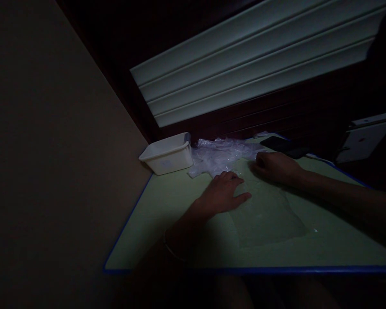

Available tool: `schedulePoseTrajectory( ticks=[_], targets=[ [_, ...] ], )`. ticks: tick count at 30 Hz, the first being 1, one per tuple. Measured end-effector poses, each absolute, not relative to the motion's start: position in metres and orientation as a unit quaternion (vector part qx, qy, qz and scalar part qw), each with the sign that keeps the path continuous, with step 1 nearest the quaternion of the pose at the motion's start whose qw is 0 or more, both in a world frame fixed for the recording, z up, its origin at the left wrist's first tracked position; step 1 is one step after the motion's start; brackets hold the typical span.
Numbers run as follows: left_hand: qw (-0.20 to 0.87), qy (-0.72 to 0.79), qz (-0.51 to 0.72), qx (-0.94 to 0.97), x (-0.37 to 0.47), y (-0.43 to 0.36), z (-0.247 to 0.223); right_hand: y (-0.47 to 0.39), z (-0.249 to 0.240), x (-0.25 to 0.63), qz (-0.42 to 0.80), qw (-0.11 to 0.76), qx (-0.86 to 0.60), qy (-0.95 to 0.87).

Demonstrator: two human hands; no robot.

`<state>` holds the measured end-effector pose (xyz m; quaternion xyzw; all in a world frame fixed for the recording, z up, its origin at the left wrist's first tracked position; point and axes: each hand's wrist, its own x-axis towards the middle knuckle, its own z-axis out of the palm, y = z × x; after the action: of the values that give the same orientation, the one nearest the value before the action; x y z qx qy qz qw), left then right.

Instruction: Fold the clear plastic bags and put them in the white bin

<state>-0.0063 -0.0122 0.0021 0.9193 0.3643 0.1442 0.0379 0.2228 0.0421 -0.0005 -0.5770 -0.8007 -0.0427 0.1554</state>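
A clear plastic bag [270, 219] lies flat on the pale green table [138, 231]. My left hand [223, 193] rests at the bag's upper left, its thumb and fingers apart and nothing held. At the bag's far edge my right hand [272, 166] is closed, with its fingers curled in; what they hold, if anything, is too dark to make out. Behind both hands spreads a heap of crumpled clear plastic bags [215, 156].
A white plastic bin [169, 161] stands at the table's back left, beside the wall. Beyond my right hand lies a dark flat object [281, 145]. A white box [365, 139] is at the far right. Blue edging runs round the table.
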Motion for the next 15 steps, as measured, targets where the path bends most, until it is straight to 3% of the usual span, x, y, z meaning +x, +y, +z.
schedulePoseTrajectory(
  ticks=[6,15],
  targets=[
    [0.032,0.363,0.137,0.921,-0.009,-0.012,0.005,0.027,0.008,0.213,0.051,0.274,-0.46,-0.843],
    [-0.009,0.442,0.146,0.885,-0.053,0.02,0.015,0.026,0.002,0.209,0.087,0.202,-0.318,-0.922]
  ],
)
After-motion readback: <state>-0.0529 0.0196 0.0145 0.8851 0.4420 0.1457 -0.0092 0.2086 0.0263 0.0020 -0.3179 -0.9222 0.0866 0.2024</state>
